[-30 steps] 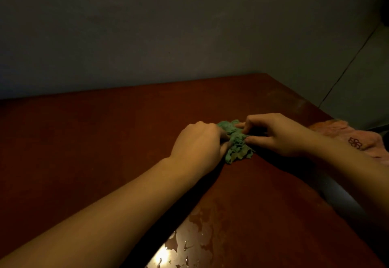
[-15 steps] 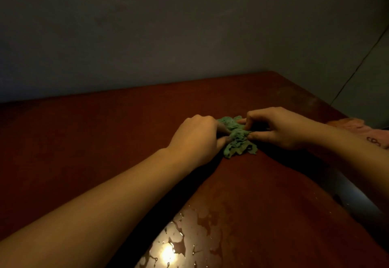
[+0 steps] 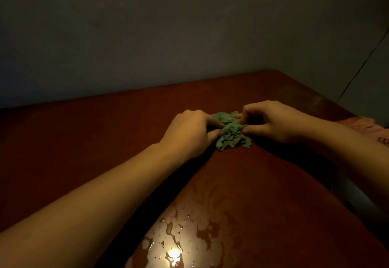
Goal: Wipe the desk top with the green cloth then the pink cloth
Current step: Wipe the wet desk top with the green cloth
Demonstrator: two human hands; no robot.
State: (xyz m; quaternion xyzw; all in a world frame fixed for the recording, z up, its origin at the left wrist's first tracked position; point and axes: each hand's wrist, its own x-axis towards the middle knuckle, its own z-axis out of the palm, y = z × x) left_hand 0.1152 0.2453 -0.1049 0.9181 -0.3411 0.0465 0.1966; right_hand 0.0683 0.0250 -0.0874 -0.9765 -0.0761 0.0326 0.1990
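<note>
My left hand (image 3: 189, 133) and right hand (image 3: 271, 120) both pinch the green cloth (image 3: 230, 134), bunched on the desk top (image 3: 84, 133) between them. It looks limp, light and maybe damp, so I'd grip its outer edges to spread it.

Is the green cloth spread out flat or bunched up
Bunched up: the green cloth is a crumpled wad on the desk, pinched between left hand and right hand.

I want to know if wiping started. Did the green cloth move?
No. The green cloth stays bunched between both hands, as far from the desk's far edge as before.
</note>
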